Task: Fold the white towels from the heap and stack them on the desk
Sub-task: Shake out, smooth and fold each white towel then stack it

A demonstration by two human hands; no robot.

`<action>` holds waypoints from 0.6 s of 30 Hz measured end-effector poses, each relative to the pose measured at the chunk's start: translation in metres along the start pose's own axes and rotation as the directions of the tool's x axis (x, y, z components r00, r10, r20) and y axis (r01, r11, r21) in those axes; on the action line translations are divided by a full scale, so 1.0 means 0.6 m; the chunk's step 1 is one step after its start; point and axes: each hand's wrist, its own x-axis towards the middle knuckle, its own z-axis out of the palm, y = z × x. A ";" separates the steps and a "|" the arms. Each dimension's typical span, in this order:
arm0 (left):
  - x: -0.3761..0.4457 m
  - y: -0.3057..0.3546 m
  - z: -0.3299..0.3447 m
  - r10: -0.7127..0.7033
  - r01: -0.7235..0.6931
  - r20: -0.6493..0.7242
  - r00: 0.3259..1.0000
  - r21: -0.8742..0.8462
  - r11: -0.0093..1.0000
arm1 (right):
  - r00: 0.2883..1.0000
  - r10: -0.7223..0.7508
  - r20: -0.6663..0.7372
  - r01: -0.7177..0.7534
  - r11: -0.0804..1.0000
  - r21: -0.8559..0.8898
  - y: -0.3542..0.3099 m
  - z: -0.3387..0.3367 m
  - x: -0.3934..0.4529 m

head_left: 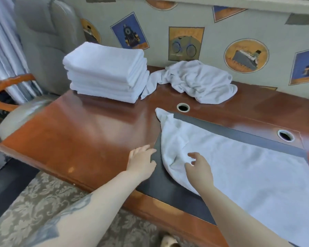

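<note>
On the desk [82,125] a white towel [239,166] lies spread near right, the right hand [200,168] hovering over its rumpled left end with fingers loosely curled, holding nothing — the left hand [141,161] rests flat beside it — while the folded stack [105,72] and the heap [194,81] sit far.

Bright, even daylight; broad soft glare on the polished desk [89,125], strongest near its left end. Shadows faint. Wide-angle distortion bends the desk edges and wall [212,32]. Overall slightly soft, periphery blurred.
</note>
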 end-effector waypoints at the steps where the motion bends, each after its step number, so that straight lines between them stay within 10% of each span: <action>1: 0.023 0.008 -0.001 0.048 -0.048 0.031 0.998 0.006 0.999 | 0.999 0.032 -0.008 -0.032 0.999 -0.008 -0.002 0.003 0.007; 9: 0.178 0.040 -0.016 0.353 -0.378 0.194 0.915 0.109 0.920 | 0.966 0.161 -0.204 -0.147 0.985 0.086 -0.045 0.040 0.126; 18: 0.305 0.050 -0.024 0.624 -0.660 0.246 0.742 0.102 0.744 | 0.951 0.157 -0.267 -0.270 0.841 -0.469 -0.069 0.096 0.206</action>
